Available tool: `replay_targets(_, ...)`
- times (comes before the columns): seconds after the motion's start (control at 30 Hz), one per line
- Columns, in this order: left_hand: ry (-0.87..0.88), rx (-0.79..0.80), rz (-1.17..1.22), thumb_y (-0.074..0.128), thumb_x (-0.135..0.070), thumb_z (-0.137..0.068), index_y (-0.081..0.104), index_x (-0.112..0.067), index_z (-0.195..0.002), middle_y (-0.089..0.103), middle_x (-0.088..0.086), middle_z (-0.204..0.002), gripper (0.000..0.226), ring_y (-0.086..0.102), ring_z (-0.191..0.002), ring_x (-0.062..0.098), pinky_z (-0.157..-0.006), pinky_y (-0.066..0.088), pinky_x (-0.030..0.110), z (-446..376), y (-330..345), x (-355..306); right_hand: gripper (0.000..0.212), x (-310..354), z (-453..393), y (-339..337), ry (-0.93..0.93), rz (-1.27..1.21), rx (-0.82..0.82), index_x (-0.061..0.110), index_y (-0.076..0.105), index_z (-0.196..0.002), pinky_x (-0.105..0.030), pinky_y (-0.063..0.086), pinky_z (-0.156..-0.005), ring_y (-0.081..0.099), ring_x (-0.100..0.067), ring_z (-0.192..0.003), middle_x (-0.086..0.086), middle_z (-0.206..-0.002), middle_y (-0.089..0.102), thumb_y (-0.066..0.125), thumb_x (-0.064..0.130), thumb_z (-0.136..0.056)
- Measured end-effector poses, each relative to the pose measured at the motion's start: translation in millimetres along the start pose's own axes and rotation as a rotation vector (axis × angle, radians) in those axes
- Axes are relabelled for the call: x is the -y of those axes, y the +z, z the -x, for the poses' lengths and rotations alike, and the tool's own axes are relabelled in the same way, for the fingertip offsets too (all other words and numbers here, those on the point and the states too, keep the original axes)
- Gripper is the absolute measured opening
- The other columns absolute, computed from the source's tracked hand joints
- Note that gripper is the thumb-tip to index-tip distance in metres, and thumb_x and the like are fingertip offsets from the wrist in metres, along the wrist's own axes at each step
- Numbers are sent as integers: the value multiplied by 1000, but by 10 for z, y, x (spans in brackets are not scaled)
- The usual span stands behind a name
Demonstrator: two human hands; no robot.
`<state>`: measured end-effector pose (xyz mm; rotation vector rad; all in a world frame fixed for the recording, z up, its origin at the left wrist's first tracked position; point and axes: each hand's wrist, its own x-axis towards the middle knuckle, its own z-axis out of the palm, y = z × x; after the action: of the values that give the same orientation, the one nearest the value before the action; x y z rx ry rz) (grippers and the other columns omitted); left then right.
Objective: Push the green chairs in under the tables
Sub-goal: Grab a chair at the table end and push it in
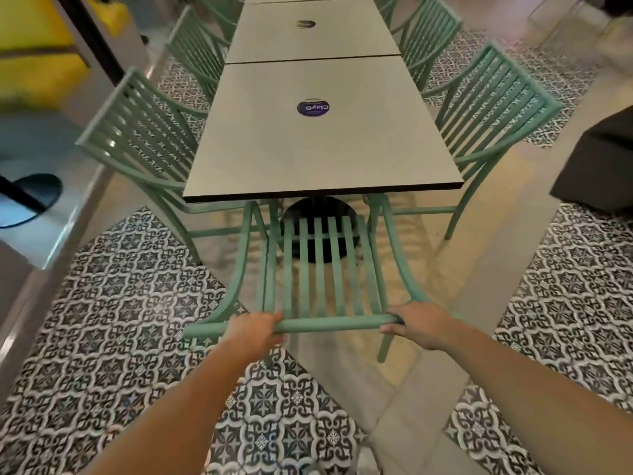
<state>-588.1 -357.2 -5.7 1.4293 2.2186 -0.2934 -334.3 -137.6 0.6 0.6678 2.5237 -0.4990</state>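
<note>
A green slatted chair [323,269] stands at the near end of a long grey table [322,156], its seat partly under the tabletop. My left hand [251,329] grips the left part of the chair's top rail. My right hand [419,323] grips the right part of the same rail. A second green chair [144,138] stands along the table's left side and a third [493,101] along its right side, both with their seats under the table edge.
More green chairs [195,46] line both sides of further tables [311,29] joined behind. A black pedestal base [320,214] sits under the near table. Patterned floor tiles [137,303] surround me. A dark block [599,159] stands at right, a round black base [30,197] at left.
</note>
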Motion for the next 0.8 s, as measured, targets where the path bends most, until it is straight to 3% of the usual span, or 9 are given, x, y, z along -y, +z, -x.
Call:
replay_targets(0.13,-23,40,-11,51,-47,-93,51,-30,-115,64,-5,-105,28,62,-98,20,-89,48,39,172,57,-119,44,18,190,150,-33,8,-14,33,47,-91,-23,31,-52,50,-12,-68,7,-76,53,34,74,-84)
replay_targets(0.3,-38,92,24,55,-44,-93,54,-28,-115,61,-7,-104,27,61,-95,15,-94,49,38,341,137,-318,61,-47,406,222,-52,-17,-28,40,43,-87,-22,29,-52,50,-13,-73,10,-74,50,13,87,-62)
replay_targets(0.43,-67,121,68,57,-47,-91,56,-28,-114,61,-7,-102,30,61,-94,14,-96,49,39,422,223,-410,50,-66,517,271,-42,-16,-14,34,49,-92,-29,34,-58,52,-14,-77,8,-82,55,30,79,-78)
replay_targets(0.53,-82,119,82,59,-51,-88,57,-30,-115,62,-7,-103,34,63,-95,15,-96,49,43,444,323,-389,62,-66,548,358,-27,-25,-36,27,56,-102,-32,37,-62,58,-18,-84,5,-86,59,32,78,-77)
replay_targets(0.67,-78,119,78,60,-51,-87,56,-32,-114,63,-8,-100,33,63,-92,13,-94,50,43,472,392,-356,94,-41,565,428,-27,-55,-81,31,56,-105,-32,41,-64,60,-18,-88,5,-93,64,9,93,-53)
replay_targets(0.8,-87,114,95,59,-49,-88,56,-31,-113,64,-8,-99,31,64,-91,14,-93,51,41,525,457,-371,98,-14,638,444,-33,-73,-77,33,55,-104,-27,35,-57,59,-16,-85,8,-89,60,3,93,-46)
